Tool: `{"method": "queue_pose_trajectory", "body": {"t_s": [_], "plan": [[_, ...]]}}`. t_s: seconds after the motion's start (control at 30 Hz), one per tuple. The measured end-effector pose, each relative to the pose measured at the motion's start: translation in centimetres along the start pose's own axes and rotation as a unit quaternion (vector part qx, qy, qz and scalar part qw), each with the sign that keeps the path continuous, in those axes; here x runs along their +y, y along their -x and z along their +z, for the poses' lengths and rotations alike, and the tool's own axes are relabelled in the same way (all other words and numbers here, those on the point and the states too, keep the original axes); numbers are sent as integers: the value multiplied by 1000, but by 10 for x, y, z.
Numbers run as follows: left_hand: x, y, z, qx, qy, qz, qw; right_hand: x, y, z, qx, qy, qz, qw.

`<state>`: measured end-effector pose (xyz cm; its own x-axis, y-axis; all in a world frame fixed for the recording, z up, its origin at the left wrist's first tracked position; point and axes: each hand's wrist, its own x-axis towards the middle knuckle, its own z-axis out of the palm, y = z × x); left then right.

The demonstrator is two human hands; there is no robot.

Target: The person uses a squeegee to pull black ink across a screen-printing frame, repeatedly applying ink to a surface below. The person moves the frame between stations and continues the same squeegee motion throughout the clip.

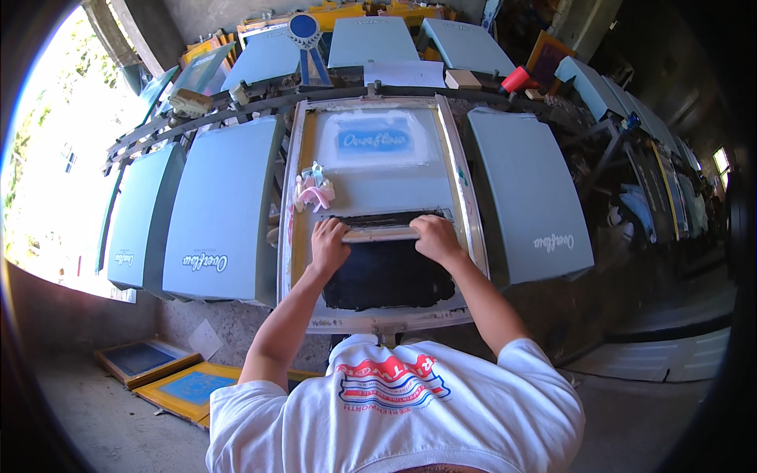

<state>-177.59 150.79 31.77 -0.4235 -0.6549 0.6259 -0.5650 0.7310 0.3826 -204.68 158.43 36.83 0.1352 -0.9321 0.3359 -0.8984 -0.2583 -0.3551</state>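
Observation:
Both of my hands are closed on the wooden handle of a squeegee (380, 234), which lies crosswise over a screen printing frame (464, 185). My left hand (330, 246) grips its left end and my right hand (435, 238) its right end, knuckles up. Black ink (388, 277) covers the near part of the screen in a broad rectangle, and a thin dark band shows just beyond the squeegee. Farther up the mesh is a blue stencil patch (375, 140) with pale lettering. Crumpled pink and white scraps (316, 189) sit at the frame's left side. The squeegee's blade is hidden.
Pallets with light blue fabric flank the frame, one on the left (225, 209) and one on the right (530, 197); several more stand behind. A blue round-topped stand (305, 33) and a red container (516, 79) are at the back. Framed screens (189, 388) lie on the floor, lower left.

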Motion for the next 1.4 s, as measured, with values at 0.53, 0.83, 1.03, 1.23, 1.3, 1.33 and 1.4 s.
{"method": "queue_pose_trajectory", "body": {"t_s": [0.53,0.83,1.03,1.23,1.3,1.33,1.4], "plan": [[91,163,-44,-87,51,83,991,-58,181,-8,-26,-21,-32,999],[86,198,-78,-73,-24,-89,993,-30,221,-27,4,-116,26,993],[9,181,-91,-53,-57,-504,860,36,224,-27,108,-31,319,941],[-29,176,-80,-96,-31,-591,800,72,215,-7,113,-130,401,900],[-30,176,-83,-73,-29,-603,794,74,211,-5,121,-112,373,913],[-29,175,-86,-70,-7,-601,796,73,209,-4,131,-117,393,903],[-28,172,-95,-62,16,-609,791,69,206,-2,141,-116,424,887]]}}
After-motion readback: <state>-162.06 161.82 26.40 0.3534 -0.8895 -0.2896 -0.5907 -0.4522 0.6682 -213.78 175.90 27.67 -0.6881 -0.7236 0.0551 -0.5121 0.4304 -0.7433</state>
